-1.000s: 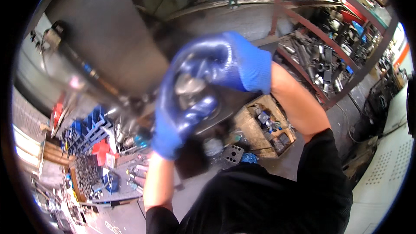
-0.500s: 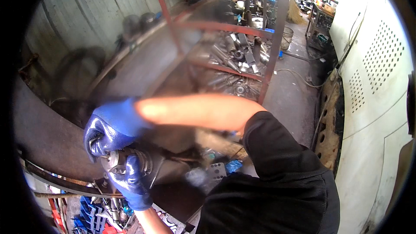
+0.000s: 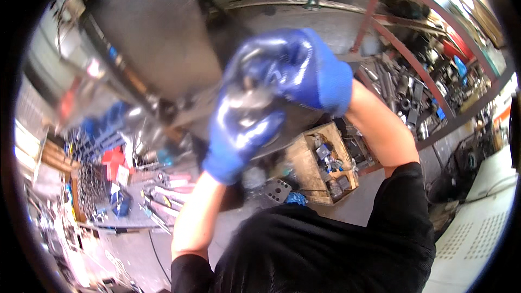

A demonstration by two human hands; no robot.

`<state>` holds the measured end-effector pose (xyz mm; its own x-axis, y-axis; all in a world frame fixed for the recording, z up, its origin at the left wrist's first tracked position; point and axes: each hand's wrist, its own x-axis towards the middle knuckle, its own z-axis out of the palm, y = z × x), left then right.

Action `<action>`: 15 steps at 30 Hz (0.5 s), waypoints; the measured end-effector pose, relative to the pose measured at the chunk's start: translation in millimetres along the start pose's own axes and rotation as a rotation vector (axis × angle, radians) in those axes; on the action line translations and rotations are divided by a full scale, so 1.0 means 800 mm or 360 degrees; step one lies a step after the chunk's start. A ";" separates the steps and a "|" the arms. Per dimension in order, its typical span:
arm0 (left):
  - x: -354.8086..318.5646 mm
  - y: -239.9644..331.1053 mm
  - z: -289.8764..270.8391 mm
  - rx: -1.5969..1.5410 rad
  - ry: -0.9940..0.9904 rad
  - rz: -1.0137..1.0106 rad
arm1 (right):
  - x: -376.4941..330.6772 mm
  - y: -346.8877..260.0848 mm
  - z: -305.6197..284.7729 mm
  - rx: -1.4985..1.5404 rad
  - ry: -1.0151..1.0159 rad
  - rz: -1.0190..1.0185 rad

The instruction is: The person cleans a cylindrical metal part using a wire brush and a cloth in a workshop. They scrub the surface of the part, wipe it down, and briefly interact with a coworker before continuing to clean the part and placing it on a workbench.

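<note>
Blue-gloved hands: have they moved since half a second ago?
Yes: left hand and right hand, clasping a metal part, now sit nearer the red rack.

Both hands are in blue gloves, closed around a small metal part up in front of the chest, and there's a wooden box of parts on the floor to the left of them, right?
Not quite: in the head view the wooden box sits to the right, under the right forearm. The rest holds: the left hand and right hand wear blue gloves, closed around a small metal part.
</note>
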<state>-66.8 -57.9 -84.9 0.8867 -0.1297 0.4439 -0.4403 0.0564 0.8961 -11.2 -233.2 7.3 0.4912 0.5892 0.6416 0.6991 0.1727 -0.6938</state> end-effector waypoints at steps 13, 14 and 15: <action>0.004 0.000 -0.017 -0.0078 -0.0051 0.0189 | 0.017 0.017 -0.017 -0.0270 -0.0159 0.0321; 0.006 -0.014 -0.017 0.0002 -0.0097 0.0246 | 0.008 0.021 -0.025 -0.0211 -0.0120 0.0080; 0.003 -0.007 -0.014 0.0123 -0.0060 0.0147 | 0.002 0.008 -0.016 -0.0187 -0.0025 0.0265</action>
<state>-60.4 -47.6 -89.1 0.8367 -0.1645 0.5224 -0.5305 -0.0062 0.8477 0.9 -240.8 8.1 0.5977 0.6141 0.5154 0.6651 -0.0209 -0.7464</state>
